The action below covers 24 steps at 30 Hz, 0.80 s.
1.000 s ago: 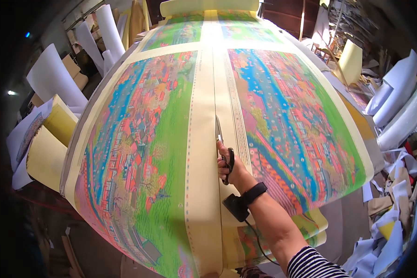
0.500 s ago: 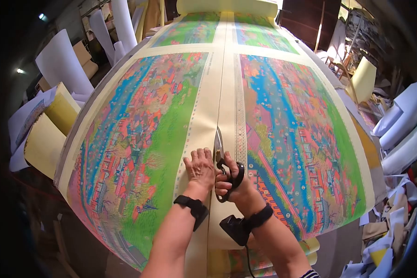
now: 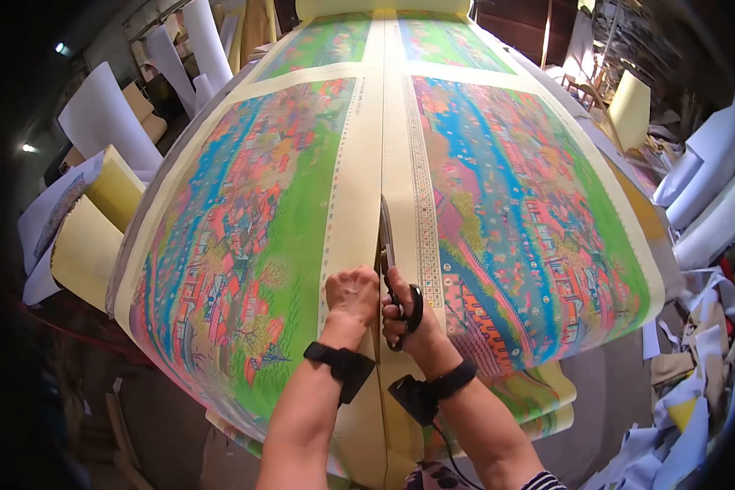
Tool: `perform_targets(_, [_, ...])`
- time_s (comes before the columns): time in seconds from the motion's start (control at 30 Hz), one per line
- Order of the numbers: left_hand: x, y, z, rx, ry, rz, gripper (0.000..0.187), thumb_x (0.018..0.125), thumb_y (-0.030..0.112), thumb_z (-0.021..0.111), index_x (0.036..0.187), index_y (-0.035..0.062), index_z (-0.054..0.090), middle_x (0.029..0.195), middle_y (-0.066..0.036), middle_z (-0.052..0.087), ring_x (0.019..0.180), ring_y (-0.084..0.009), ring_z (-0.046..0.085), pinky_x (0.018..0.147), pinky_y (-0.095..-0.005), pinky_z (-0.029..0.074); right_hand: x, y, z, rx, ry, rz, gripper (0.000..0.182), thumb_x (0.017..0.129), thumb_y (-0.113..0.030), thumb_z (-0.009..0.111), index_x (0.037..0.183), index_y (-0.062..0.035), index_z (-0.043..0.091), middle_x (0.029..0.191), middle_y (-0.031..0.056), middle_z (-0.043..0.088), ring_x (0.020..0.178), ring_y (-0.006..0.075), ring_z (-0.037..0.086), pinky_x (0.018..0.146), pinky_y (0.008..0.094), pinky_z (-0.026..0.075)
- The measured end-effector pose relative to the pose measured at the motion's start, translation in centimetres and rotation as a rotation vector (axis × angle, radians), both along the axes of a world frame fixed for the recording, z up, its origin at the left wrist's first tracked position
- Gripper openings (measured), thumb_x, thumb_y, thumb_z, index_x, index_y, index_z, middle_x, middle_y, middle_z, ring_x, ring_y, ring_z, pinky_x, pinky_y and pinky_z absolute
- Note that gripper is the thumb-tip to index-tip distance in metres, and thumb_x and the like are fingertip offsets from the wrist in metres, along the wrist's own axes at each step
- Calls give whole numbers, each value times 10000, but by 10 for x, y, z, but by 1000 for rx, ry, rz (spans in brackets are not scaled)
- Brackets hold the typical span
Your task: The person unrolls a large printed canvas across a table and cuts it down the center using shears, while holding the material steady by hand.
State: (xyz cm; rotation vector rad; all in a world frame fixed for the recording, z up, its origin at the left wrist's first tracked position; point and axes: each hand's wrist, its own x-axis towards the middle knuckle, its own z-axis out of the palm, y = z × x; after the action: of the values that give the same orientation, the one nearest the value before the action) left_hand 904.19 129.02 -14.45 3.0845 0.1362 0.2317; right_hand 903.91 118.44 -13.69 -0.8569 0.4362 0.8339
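A long printed canvas [image 3: 298, 220] with colourful town-and-river pictures covers the table, a pale strip running between its left and right panels. My right hand [image 3: 412, 327] grips black-handled scissors [image 3: 386, 229], their blades pointing away from me along the dark line in that strip. Just left of the scissors, my left hand [image 3: 351, 296] is closed, fingers curled at the cut edge of the canvas; its fingertips are hidden underneath. Behind the blades the cut sides lie slightly apart. Each wrist wears a black strap with a small box.
At the far end of the table lies a rolled length of canvas [image 3: 384, 8]. Pale rolls and curled sheets [image 3: 106, 114] stand on the left. Scraps and crumpled sheets [image 3: 686, 408] pile up on the right. A cable [image 3: 453, 461] hangs from my right wrist box.
My left hand went from spread flat on the canvas to curled closed at its edge. The scissors moved slightly farther along the strip, and the view shifted a little.
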Motion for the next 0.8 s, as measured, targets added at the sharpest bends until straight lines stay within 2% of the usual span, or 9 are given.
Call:
perform_targets(0.17, [9,9,-9,-72,54,-24,53,623,117,504,632,75,473,590,-109,548,553,-242,559,478,-323,432,7,4,0,-53,36,-11,366,691,-428,548,598,-104,404,420,-46,339,267,67,286,258,203,220])
perform_targets(0.3, [14,13,-19,-106,80,-42,66,648,125,486,602,80,471,571,-98,529,526,-240,544,459,-331,420,13,4,-7,-100,15,-5,334,718,-383,535,593,-103,403,421,-50,337,265,60,289,251,194,215])
perform_targets(0.43, [21,20,-26,-261,114,-87,110,668,156,485,587,86,458,544,-92,505,518,-234,526,461,-343,411,36,16,-2,-160,24,-28,318,731,-354,531,585,-104,398,418,-54,323,268,47,284,248,189,202])
perform_targets(0.57, [21,25,-22,-318,219,-79,147,670,190,511,584,88,451,538,-84,497,479,-226,513,425,-335,401,108,28,9,-191,-25,37,355,744,-392,494,631,-69,400,427,-41,308,279,61,282,260,205,224])
perform_targets(0.63, [25,30,-34,-375,169,-69,161,638,179,544,546,83,454,479,-108,466,431,-246,489,412,-341,383,154,40,8,-183,12,-27,337,709,-367,556,582,-101,392,421,-56,310,266,42,275,248,185,194])
perform_targets(0.8, [40,33,-63,-453,249,-16,183,606,188,574,513,84,454,478,-113,453,441,-232,489,397,-329,372,276,68,-5,-191,-7,-45,391,644,-418,605,589,-87,403,420,-41,327,255,59,268,245,197,192])
